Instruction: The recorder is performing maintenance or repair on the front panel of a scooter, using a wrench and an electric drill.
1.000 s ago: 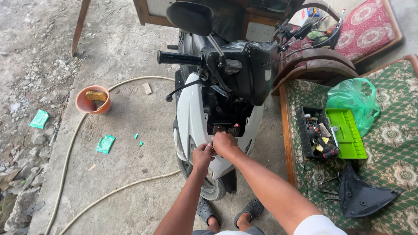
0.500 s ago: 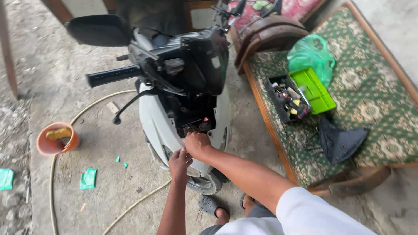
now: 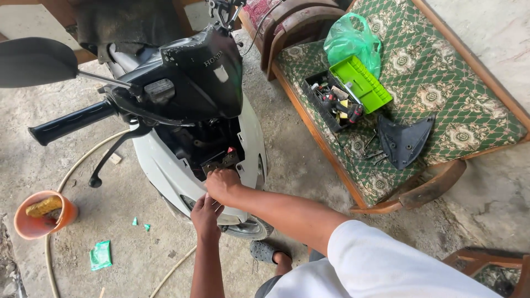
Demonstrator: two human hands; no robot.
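Home porch: scooter (image 3: 187,110), sofa (image 3: 441,83), concrete floor (image 3: 309,160)

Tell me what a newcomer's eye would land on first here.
A white scooter with its front panel off fills the centre, and both hands, left hand and right hand, work at the open cavity. To the right, a bright green toolbox lies open on a green patterned bench.

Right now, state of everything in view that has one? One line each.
scooter front bay: cover off, wiring and battery exposed
black panel: lying loose on the sofa
tool case: lid open, tools inside
green bag: tied shut, on the sofa
orange pot: upright, sponge inside
left hand: fingers at the bay's lower edge; grip unclear
right hand: closed at the battery; grip hidden
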